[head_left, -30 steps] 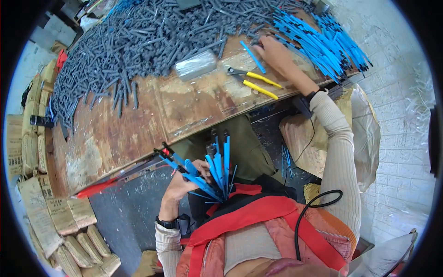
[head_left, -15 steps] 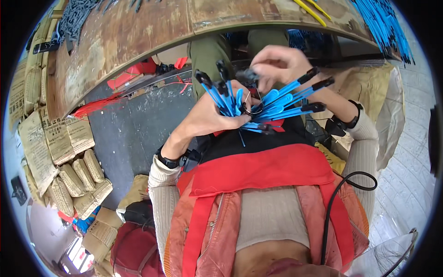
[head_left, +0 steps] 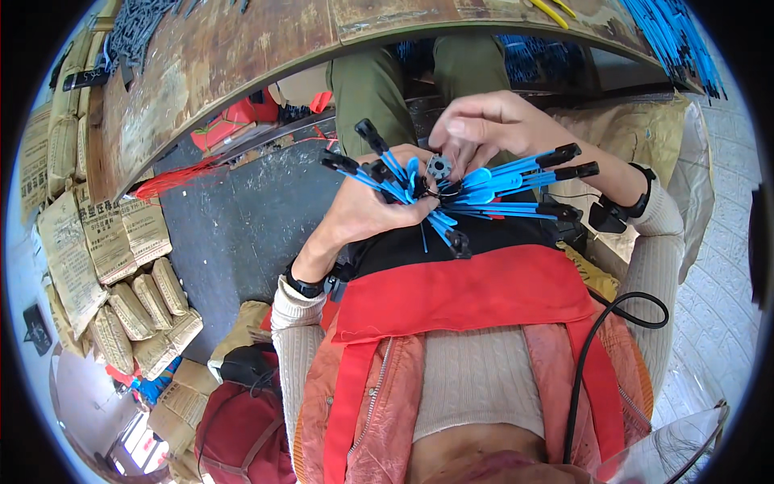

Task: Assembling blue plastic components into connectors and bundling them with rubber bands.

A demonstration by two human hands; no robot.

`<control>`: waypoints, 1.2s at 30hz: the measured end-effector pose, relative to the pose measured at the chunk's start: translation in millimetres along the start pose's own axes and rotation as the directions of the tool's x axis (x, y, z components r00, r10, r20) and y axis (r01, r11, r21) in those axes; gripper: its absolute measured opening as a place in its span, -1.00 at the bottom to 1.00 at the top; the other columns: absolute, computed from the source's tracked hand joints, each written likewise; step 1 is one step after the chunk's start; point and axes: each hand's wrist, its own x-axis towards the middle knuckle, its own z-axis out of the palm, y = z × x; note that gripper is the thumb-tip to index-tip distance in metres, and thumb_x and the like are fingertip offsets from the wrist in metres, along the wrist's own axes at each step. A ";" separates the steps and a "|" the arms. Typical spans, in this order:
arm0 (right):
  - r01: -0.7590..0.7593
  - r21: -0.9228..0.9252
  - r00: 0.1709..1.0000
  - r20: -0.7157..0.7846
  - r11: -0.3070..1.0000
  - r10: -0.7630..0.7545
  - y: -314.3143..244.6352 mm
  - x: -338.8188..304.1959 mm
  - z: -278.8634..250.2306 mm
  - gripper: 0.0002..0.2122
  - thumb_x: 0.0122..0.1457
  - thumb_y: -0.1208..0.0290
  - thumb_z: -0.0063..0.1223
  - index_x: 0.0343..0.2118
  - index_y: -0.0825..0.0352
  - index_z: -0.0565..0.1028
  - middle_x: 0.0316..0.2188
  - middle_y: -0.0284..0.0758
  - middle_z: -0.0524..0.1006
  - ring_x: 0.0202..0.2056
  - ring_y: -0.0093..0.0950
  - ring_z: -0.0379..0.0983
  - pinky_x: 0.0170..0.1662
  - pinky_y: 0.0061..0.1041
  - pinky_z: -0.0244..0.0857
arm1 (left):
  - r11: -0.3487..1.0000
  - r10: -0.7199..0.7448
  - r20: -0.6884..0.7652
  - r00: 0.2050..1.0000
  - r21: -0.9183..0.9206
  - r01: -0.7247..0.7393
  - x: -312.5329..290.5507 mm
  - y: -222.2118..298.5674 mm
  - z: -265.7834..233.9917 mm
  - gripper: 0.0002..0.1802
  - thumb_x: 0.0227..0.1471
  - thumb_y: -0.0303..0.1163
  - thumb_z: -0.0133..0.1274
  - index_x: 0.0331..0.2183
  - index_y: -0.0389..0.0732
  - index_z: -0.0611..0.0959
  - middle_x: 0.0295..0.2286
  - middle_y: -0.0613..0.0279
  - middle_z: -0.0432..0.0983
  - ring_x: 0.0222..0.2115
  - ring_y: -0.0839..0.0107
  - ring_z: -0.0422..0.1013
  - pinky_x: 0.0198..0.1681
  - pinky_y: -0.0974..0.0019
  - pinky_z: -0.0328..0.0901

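Observation:
Low in front of my red and black apron, my left hand is wrapped round a bundle of slim blue plastic rods with black end caps, which fan out to both sides from a dark centre. A thin wire loop rises from that centre. At the loop, a small grey notched disc with a dark central hole touches the fingertips of my right hand. Those fingers are bent into a pinch and slightly blurred. The far side of the disc and part of the wire are hidden by the fingers.
A worn wooden table crosses the far side. On it lie dark grey parts, yellow-handled pliers and a pile of blue rods. Paper sacks stand at left. A black cable loops over my right side.
My right hand has brought the grey disc down to the wire at the bundle's centre. The blue rods have turned slightly, and my right forearm has shifted right.

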 end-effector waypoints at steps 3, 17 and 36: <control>0.040 -0.217 0.999 0.042 0.975 -0.032 3.0 -0.3 -0.1 -0.84 0.12 0.42 0.17 -0.30 0.39 0.51 -0.46 -0.41 0.55 -0.42 -0.68 0.48 -0.34 -0.68 0.35 | 0.989 0.088 0.057 0.995 0.113 -0.094 4.9 -0.7 -0.6 -0.66 -0.20 -0.54 0.25 -0.28 -0.29 0.55 -0.39 0.36 0.50 -0.37 0.62 0.39 -0.27 0.48 0.32; 0.003 -0.260 1.000 0.011 0.966 -0.001 -4.7 4.2 7.0 -0.86 0.05 0.41 0.26 -0.44 0.35 0.54 -0.52 -0.46 0.54 -0.44 -0.75 0.43 -0.37 -0.76 0.26 | 0.998 -0.039 -0.093 0.995 0.043 0.043 -2.5 5.2 8.8 -0.71 -0.22 -0.59 0.22 -0.36 -0.30 0.50 -0.36 0.21 0.51 -0.36 0.54 0.40 -0.29 0.41 0.32; 0.075 -0.213 0.993 0.110 0.974 -0.053 0.6 8.3 0.7 -0.87 0.07 0.44 0.25 -0.43 0.38 0.54 -0.52 -0.44 0.54 -0.41 -0.75 0.44 -0.34 -0.72 0.29 | 0.989 0.032 -0.128 0.991 0.147 -0.013 -1.6 6.3 6.2 -0.73 -0.17 -0.51 0.26 -0.32 -0.24 0.60 -0.47 0.40 0.50 -0.45 0.67 0.36 -0.35 0.52 0.30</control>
